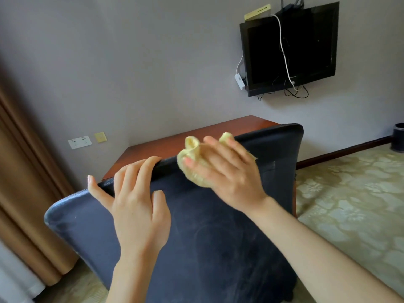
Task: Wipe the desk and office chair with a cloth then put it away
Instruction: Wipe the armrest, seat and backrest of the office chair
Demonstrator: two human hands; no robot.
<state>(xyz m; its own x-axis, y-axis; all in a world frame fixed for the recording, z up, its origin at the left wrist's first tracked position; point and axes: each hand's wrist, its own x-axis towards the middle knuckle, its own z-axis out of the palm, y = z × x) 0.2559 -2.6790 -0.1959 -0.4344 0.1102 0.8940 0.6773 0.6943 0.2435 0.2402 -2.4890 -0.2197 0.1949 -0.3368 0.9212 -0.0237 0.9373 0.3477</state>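
Observation:
The dark blue office chair point(218, 226) fills the lower middle, its backrest turned toward me. My left hand point(135, 200) rests on the backrest's top edge, fingers curled over the rim. My right hand point(227, 169) presses a bunched pale yellow cloth point(192, 156) flat against the upper part of the backrest, fingers spread and straight. Parts of the cloth stick out above and to the left of the fingers. Behind the chair stands the reddish-brown wooden desk point(196, 134), its top bare where it shows.
A black wall-mounted screen point(288, 49) with dangling cables hangs above the desk at the right. Brown curtains point(24, 171) line the left edge. A dark bin point(397, 137) stands at the far right wall. Patterned carpet point(349, 193) covers the floor to the right.

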